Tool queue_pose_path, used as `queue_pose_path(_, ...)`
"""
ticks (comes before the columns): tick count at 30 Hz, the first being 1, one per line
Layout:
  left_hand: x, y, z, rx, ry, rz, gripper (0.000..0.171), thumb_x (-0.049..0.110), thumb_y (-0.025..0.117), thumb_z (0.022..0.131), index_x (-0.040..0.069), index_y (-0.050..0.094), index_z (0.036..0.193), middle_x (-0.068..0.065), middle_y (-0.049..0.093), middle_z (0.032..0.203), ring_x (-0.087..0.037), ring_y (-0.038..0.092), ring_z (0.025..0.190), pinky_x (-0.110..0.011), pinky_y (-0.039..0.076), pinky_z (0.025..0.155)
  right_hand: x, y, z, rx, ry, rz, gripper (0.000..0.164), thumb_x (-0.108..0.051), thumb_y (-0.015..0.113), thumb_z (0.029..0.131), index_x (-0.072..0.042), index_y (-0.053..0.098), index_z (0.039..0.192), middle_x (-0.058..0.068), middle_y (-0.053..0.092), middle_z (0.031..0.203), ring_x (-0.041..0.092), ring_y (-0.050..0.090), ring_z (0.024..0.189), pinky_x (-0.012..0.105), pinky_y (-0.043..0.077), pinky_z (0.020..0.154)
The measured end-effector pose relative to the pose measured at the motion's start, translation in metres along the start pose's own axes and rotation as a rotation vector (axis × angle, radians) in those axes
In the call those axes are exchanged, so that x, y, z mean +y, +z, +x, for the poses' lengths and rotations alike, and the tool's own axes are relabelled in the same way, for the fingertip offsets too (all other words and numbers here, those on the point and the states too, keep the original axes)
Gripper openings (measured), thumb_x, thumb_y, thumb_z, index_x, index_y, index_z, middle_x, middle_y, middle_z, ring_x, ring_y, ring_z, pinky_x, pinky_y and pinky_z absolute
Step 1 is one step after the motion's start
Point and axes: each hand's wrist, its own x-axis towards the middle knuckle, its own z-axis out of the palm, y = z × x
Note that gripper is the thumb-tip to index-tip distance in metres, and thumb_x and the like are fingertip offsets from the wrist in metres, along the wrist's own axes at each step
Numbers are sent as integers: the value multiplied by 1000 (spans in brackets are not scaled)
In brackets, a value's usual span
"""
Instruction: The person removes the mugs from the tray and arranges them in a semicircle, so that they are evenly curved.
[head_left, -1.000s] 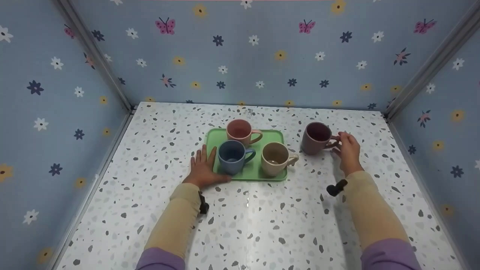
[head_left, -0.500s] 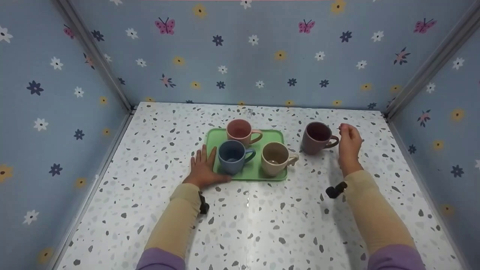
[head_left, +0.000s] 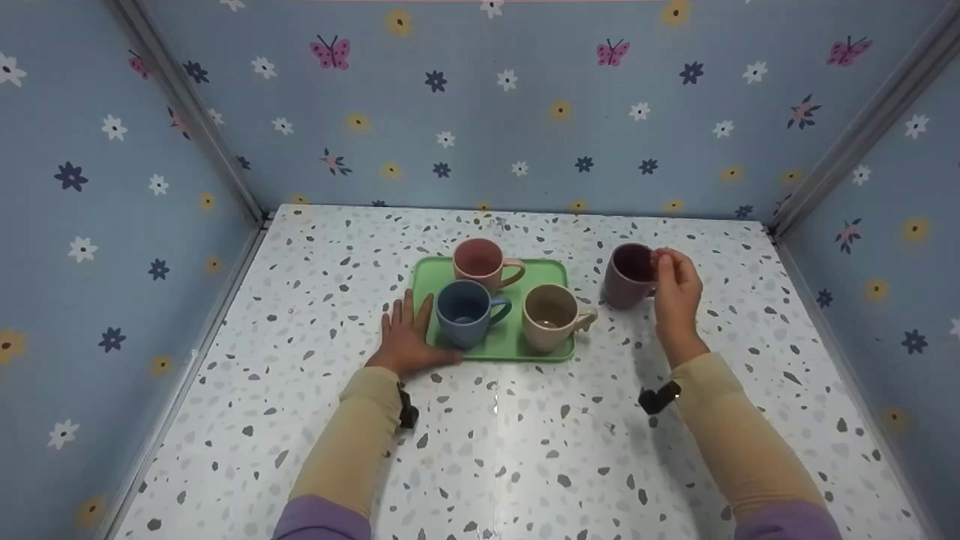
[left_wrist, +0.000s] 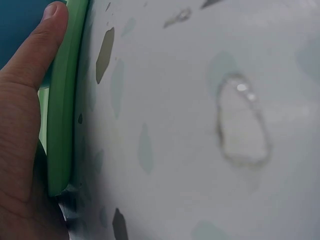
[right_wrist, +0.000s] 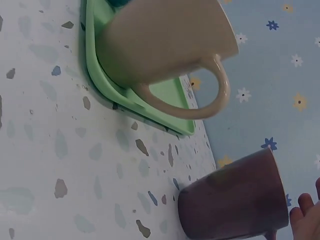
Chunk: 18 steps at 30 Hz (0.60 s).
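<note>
My left hand [head_left: 409,345] rests with spread fingers at the near left corner of a green tray [head_left: 544,271]. Its thumb lies over the tray's rim in the left wrist view. On the tray stand a pink mug [head_left: 472,264], a blue mug [head_left: 459,326] and a cream mug [head_left: 541,336], handles to the right. To the right of the tray, upright on the table, is a dark mauve mug [head_left: 624,291]. My right hand [head_left: 679,300] has its fingertips at that mug's rim, hiding most of its handle. In the right wrist view, the fingers [right_wrist: 306,212] show just beyond the rim.
The speckled white table [head_left: 525,450] is enclosed by blue flowered panels [head_left: 510,112] at the back and both sides. Grey metal posts [head_left: 187,105] stand at the back corners. The cream mug's handle juts past the tray's right edge.
My right hand let go of the mauve mug's handle, drew back to the right, then moved left to the mug's rim. The left hand, tray and mugs stay in place.
</note>
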Motion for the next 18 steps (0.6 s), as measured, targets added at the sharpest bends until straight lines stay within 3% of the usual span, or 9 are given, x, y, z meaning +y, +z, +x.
queue_pose_path(11, 8, -6, -5, -4, -6, 7, 132, 75, 77, 68, 14, 11, 164, -25, -9, 167, -49, -5, 152, -64, -2, 120, 11, 17, -32, -81, -115, 32, 32, -20, 50, 107, 6, 58, 125, 15, 63, 125, 17, 58, 121, 31, 43, 111)
queue_pose_path(18, 8, -5, -5, -13, -15, 6, 133, 77, 76, 67, 16, 10, 164, -24, -11, 167, -47, -6, 152, -64, -4, 120, 25, 28, -45, -74, -98, 24, 28, -20, 51, 107, 3, 61, 122, 13, 66, 123, 16, 59, 119, 31, 44, 108)
